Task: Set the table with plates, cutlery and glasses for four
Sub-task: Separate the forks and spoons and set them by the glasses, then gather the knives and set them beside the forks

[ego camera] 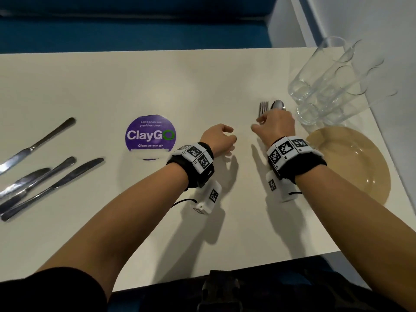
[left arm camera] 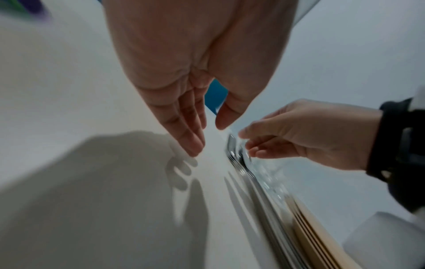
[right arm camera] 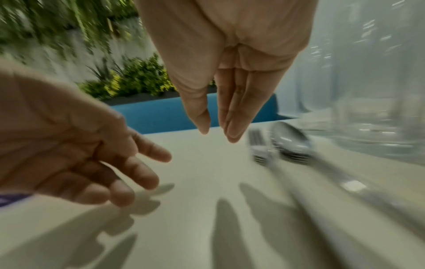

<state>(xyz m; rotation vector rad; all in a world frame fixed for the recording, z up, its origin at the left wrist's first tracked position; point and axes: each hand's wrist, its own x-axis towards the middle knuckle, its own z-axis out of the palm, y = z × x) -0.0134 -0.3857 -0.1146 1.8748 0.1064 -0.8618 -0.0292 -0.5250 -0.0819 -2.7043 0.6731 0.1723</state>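
A fork (ego camera: 263, 108) and a spoon (ego camera: 278, 105) lie side by side on the white table (ego camera: 202, 82), their handles hidden under my right hand (ego camera: 256, 123). In the right wrist view the right hand (right arm camera: 217, 134) hovers with straight fingers just left of the fork (right arm camera: 258, 145) and spoon (right arm camera: 289, 138), holding nothing. My left hand (ego camera: 229, 134) hangs loose and empty a little to the left, above the bare table; its fingers (left arm camera: 193, 143) are relaxed. Clear glasses (ego camera: 326, 82) stand at the back right, and a stack of beige plates (ego camera: 351, 158) sits at the right edge.
Several knives (ego camera: 45, 172) lie at the table's left side. A round purple ClayGo sticker (ego camera: 150, 136) marks the middle. A blue bench (ego camera: 135, 30) runs behind the far edge, and a white wall (ego camera: 360, 23) borders the right.
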